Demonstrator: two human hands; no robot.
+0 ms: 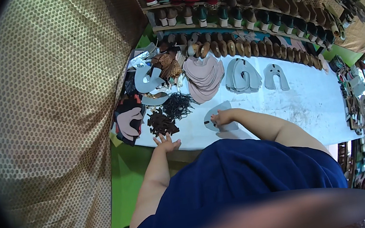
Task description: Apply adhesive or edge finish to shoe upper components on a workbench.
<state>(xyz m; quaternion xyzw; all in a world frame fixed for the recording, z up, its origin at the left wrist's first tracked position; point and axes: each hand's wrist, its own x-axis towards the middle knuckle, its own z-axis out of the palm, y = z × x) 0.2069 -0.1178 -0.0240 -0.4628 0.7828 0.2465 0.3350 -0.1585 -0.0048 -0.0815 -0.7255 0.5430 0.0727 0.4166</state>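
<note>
My left hand (167,143) lies at the table's front edge with its fingers spread and nothing in them. Its fingertips reach the near side of a pile of short dark brown strips (162,122). Further right, my right hand (223,117) is over a flat grey shoe-upper piece (224,105), fingers drawn together against its surface. Whatever those fingertips pinch is too small to make out. A small dark mark shows on the piece left of them. Behind it lie a stack of similar grey pieces (255,79) and a single grey arch-shaped piece (275,74).
Pink cut pieces (205,81) are stacked beyond a heap of thin black strips (178,105). More grey pieces (143,78) and a pink one (128,123) lie at the left. Shelves of shoes (244,19) line the back; a patterned curtain (61,107) hangs left.
</note>
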